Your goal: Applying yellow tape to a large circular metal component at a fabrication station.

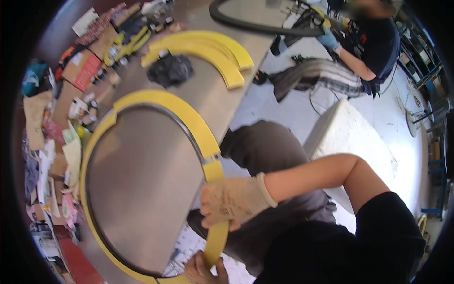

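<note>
A large ring (84,189) lies on the metal table, its near right part overhanging the edge. Curved yellow strips cover its rim, and dark lining shows along the inner side. My right hand (229,201), in a light knitted glove, wraps round a yellow curved strip (217,241) on the ring's near side. At the bottom edge my left hand (203,270), with bare fingers, grips the yellow strip lower down; part of this hand is cut off. Above my right hand, a small gap with a metallic glint parts this strip from another yellow curved strip (182,111).
Loose yellow curved pieces (208,47) and a crumpled black plastic bundle (170,71) lie farther up the metal table (142,175). Cardboard, scraps and a red-and-brown box (82,71) crowd the left. A co-worker (373,52) handles a black ring (227,21). A white block (354,142) stands right.
</note>
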Available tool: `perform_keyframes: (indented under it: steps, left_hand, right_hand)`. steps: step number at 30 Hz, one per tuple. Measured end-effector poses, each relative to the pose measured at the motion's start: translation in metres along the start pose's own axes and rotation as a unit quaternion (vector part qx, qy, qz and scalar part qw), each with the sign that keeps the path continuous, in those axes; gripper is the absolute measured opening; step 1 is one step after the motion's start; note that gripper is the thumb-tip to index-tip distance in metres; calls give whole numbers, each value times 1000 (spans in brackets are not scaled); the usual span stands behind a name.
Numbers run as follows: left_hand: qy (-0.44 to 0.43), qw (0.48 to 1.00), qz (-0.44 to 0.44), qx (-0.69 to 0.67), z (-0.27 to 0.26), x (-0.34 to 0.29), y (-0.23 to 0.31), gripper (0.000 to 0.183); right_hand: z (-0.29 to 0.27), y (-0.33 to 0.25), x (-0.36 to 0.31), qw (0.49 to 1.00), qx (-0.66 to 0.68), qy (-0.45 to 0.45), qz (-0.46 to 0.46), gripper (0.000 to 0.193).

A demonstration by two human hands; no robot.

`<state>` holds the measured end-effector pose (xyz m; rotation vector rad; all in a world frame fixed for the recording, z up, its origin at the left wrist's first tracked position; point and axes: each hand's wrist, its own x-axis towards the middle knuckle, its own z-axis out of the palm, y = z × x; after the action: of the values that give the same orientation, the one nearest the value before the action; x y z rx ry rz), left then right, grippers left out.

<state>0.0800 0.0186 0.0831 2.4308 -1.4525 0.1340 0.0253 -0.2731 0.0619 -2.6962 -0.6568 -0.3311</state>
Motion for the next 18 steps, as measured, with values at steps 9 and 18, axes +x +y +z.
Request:
perform_keyframes:
  steps: [9, 18]
  left_hand:
    - [-2, 1000, -23, -21, -1, -2, 5, 52]
    - [0, 997, -68, -25, 10, -4, 11, 50]
  right_hand:
    - [-110, 85, 4, 957, 39, 125, 259, 24]
    - [-165, 355, 53, 839, -89, 3, 536, 37]
